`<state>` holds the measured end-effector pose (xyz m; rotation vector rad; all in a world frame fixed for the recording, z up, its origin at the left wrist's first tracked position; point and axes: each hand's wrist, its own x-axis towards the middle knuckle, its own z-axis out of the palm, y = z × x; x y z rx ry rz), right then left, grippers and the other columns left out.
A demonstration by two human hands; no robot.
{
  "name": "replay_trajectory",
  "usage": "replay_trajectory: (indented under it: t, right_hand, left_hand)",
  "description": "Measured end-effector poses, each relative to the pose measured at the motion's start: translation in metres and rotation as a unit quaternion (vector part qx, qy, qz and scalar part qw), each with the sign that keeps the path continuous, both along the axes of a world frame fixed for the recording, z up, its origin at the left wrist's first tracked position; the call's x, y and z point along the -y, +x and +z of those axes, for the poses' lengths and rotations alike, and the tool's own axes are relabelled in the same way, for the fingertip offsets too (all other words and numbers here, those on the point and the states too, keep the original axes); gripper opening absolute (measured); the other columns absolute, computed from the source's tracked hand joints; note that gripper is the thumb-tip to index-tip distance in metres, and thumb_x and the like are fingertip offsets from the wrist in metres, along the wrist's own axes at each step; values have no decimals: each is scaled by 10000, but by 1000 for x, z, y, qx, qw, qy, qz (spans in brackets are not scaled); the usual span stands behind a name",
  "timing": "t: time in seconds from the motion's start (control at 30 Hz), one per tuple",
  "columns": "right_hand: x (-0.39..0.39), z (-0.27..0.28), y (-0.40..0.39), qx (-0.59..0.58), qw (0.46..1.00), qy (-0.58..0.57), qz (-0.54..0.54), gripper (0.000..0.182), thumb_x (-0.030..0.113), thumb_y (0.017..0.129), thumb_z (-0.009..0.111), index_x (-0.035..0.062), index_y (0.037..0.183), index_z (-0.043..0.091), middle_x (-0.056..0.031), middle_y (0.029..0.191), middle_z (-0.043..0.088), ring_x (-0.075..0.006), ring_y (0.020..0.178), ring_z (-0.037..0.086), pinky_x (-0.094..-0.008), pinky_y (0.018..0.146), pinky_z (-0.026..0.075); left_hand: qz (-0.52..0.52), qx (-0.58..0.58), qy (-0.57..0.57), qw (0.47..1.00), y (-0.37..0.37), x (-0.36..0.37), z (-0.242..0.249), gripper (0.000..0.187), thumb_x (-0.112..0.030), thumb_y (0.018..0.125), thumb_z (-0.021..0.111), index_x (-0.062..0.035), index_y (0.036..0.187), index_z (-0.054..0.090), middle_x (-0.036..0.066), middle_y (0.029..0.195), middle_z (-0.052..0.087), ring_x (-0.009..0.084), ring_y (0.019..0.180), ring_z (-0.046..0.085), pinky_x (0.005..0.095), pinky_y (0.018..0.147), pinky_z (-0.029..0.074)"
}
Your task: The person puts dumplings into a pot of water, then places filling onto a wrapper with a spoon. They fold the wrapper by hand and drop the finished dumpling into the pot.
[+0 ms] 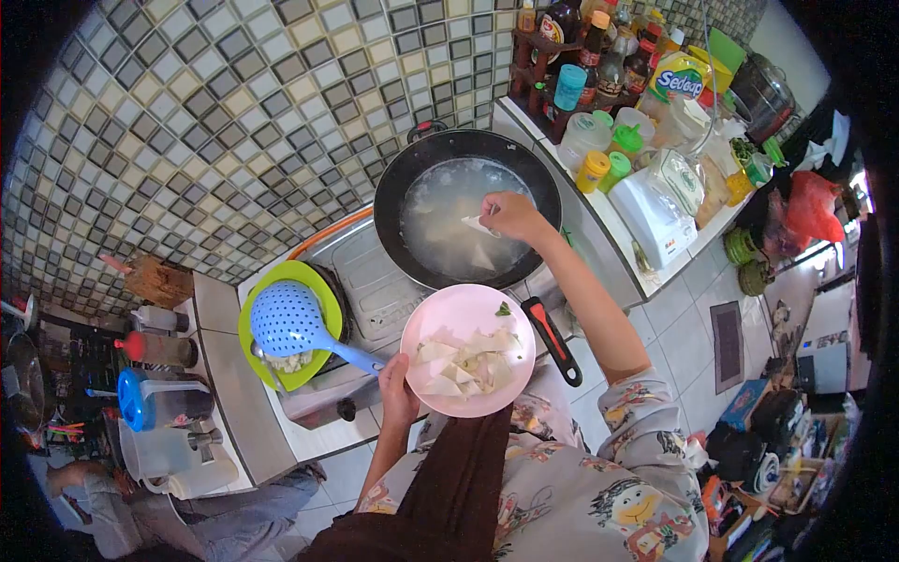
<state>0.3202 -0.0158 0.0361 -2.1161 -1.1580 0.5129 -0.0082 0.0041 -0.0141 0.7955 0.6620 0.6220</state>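
My left hand (398, 384) grips the left rim of a pink plate (454, 314), held level in front of me. Flat, pale pieces of what looks like dough (468, 367) are heaped on it, with a bit of green leaf (504, 308) near the rim. Over the black wok (388, 225), my right hand (515, 217) pinches one pale dough piece (479, 225) just above the cloudy liquid (435, 201). More pale pieces show in that liquid. The wok's black and red handle (554, 345) points towards me, right of the plate.
A blue perforated ladle (286, 317) lies across a green plate (330, 292) on the stove (370, 281), its handle end near my left hand. Bottles (590, 56), jars (585, 140) and a white scale (651, 211) crowd the right counter. At lower left sits another person's leg (253, 506).
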Motion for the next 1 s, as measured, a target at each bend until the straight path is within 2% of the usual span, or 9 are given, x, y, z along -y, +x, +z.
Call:
replay_trajectory:
  t: [0.23,0.3,0.4,0.5,0.63,0.73,0.83,0.9,1.0]
  right_hand:
    - [4,0,1,223,969,-102,-33,134,142,666,542,67,723,638,-141,842,627,-294,869,582,-414,786,445]
    - [4,0,1,244,947,-209,-2,195,139,704,530,42,829,643,-155,985,599,-302,992,538,-421,852,411]
    - [5,-22,0,317,916,-243,-26,283,160,734,527,31,968,617,-169,1131,529,-320,1081,478,-400,877,400]
    - [9,-20,3,236,935,-265,-20,351,219,688,603,12,972,606,-197,1112,507,-394,1007,485,-423,875,408]
    - [15,-13,-2,257,922,-288,-37,362,241,687,619,16,970,606,-190,1095,511,-389,1026,474,-420,868,413]
    - [23,12,-10,285,921,-253,-80,375,266,684,635,32,976,606,-191,1082,504,-388,1009,476,-413,845,425]
    - [38,44,-30,248,958,-129,-60,301,255,732,599,59,961,597,-158,1007,536,-354,952,513,-381,800,431]
    - [50,57,-44,67,992,53,94,270,264,730,611,66,911,589,-147,883,550,-302,871,540,-377,767,426]
    - [63,72,-91,4,978,57,202,236,207,725,616,61,908,590,-107,839,555,-258,807,547,-365,729,423]
  left_hand:
    - [6,33,-18,999,-3,0,-3,280,-155,874,470,71,1029,530,126,963,597,176,839,594,285,741,486]
    - [8,37,-21,999,-3,-1,-4,280,-154,874,472,70,1031,529,127,965,597,177,840,594,286,742,486]
    - [6,38,-15,999,-3,0,-3,279,-154,873,475,69,1031,529,129,968,596,175,839,595,283,740,487]
    - [5,34,-10,999,-3,-1,-1,278,-157,874,475,69,1027,530,124,961,596,173,831,595,283,739,488]
    - [-5,37,-13,999,-4,0,1,275,-157,874,472,69,1019,530,118,945,596,167,825,592,280,731,487]
    - [-8,35,-10,999,0,0,4,274,-157,874,470,70,1015,530,115,937,596,162,820,591,274,724,487]
    - [-13,14,-8,1000,-1,-1,-1,291,-190,867,476,61,1004,526,119,931,595,172,822,589,279,725,481]
    - [-17,4,-5,1000,1,0,-3,310,-224,860,483,53,995,522,125,926,592,185,826,588,288,730,476]
    - [-28,16,-9,999,6,2,-2,303,-222,864,479,47,998,526,121,930,592,176,825,586,286,731,476]
